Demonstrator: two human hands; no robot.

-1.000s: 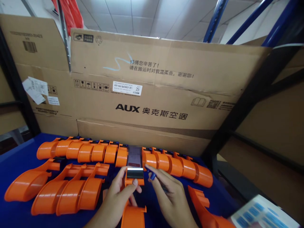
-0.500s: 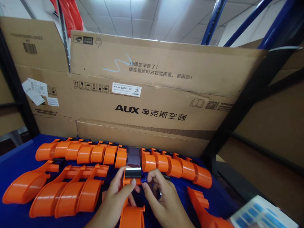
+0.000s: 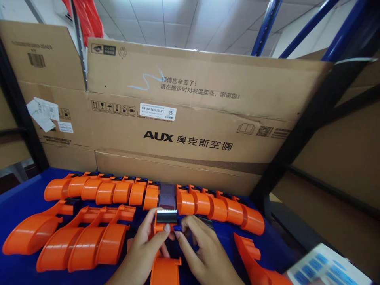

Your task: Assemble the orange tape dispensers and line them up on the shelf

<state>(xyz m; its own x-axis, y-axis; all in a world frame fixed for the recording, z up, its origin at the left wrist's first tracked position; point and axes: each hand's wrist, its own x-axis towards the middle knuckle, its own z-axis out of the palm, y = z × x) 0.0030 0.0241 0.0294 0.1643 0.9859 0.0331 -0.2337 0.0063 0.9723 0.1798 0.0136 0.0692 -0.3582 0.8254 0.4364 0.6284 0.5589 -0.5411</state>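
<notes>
My left hand (image 3: 150,241) is closed around the frame of an orange tape dispenser (image 3: 165,271), thumb pressed on its front. A serrated metal blade with a black plate (image 3: 166,215) sits at the dispenser's top, facing up. Between the thumb and fingers of my right hand (image 3: 202,247) is a small dark blue plastic piece (image 3: 177,228). That piece touches the right side of the orange frame, just below the blade; whether it is seated inside cannot be seen. The lower end of the dispenser drops out of the picture.
A row of orange tape dispensers (image 3: 105,192) lines the back of the blue table (image 3: 18,194), with several more (image 3: 84,247) at front left. A dark phone-like slab (image 3: 168,196) stands mid-row. Orange parts (image 3: 252,261) and a white-and-blue box (image 3: 329,269) lie right. Cardboard (image 3: 190,118) walls the back.
My right hand has shifted slightly left and turned, bringing the blue piece against the side of the dispenser's frame, where it now lies level. My left hand has stayed in place.
</notes>
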